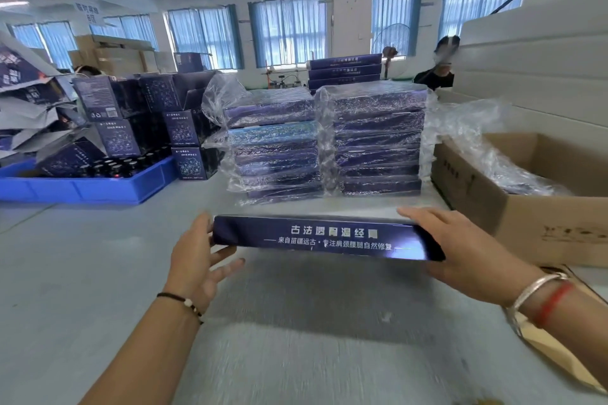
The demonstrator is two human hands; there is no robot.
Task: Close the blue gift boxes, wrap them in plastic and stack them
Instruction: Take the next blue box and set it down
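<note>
A flat blue gift box with white lettering on its near edge hovers closed above the grey table, held level between both hands. My left hand supports its left end, thumb at the edge and fingers spread underneath. My right hand grips the right end, fingers lying over the top. It carries no plastic wrap. Behind it stand two stacks of plastic-wrapped blue boxes: the left stack and the taller right stack.
A cardboard carton holding clear plastic bags sits at right. A blue crate of dark bottles and small dark cartons fill the left. White foam sheets pile up at back right, a seated person beyond them.
</note>
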